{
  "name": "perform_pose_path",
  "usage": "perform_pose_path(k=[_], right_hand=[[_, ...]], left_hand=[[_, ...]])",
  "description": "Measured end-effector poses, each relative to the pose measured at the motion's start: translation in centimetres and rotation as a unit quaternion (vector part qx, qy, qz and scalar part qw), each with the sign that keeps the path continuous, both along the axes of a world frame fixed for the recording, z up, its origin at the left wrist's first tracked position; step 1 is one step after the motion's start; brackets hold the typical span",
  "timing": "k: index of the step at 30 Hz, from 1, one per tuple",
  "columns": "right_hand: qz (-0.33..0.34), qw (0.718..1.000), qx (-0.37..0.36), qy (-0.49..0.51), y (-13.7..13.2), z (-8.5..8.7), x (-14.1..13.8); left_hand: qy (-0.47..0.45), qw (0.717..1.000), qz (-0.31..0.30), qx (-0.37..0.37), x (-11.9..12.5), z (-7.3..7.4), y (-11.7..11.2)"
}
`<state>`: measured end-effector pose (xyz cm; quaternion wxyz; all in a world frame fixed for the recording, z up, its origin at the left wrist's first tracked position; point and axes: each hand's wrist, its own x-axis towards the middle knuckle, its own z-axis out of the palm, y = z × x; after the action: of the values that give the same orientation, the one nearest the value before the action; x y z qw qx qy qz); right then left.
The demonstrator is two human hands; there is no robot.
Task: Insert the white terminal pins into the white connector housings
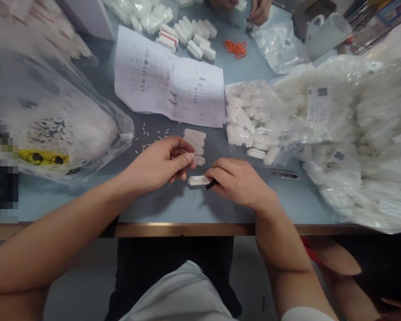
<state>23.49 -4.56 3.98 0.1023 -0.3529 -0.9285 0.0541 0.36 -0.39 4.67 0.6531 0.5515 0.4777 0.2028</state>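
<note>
My left hand (163,162) hovers over the table with thumb and fingertips pinched together; anything between them is too small to make out. Beside it lies a row of white plastic connector housings (195,139), partly hidden by my fingers. My right hand (238,182) is closed around a dark, thin pointed tool (211,184), whose tip points down and left. Under those fingers lies one white connector housing (196,180) with a row of small holes, its right end covered. Small white pins (146,133) are scattered left of the row.
A printed sheet (170,84) lies beyond the housings. Plastic bags of white parts (250,111) crowd the right; another large bag (53,129) fills the left. Across the table are white blocks (195,33), orange pieces (235,48) and another person's hands (258,11). A metal tool (285,174) lies right.
</note>
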Motion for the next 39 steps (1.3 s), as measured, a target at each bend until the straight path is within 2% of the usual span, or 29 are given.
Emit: perform_pose_path(k=[14, 28, 39], right_hand=[[0.011, 0.995, 0.06, -0.08, -1.0, 0.4, -1.4], [0.017, 0.993, 0.092, -0.076, -1.2, 0.4, -1.6], [0.022, 0.995, 0.08, -0.051, -1.1, 0.3, -1.7]], left_hand=[[-0.012, 1.0, -0.007, -0.009, 0.2, -0.3, -0.1], [0.004, 1.0, -0.008, -0.004, 0.1, -0.4, 0.0], [0.0, 1.0, -0.01, -0.005, 0.1, -0.4, 0.0]])
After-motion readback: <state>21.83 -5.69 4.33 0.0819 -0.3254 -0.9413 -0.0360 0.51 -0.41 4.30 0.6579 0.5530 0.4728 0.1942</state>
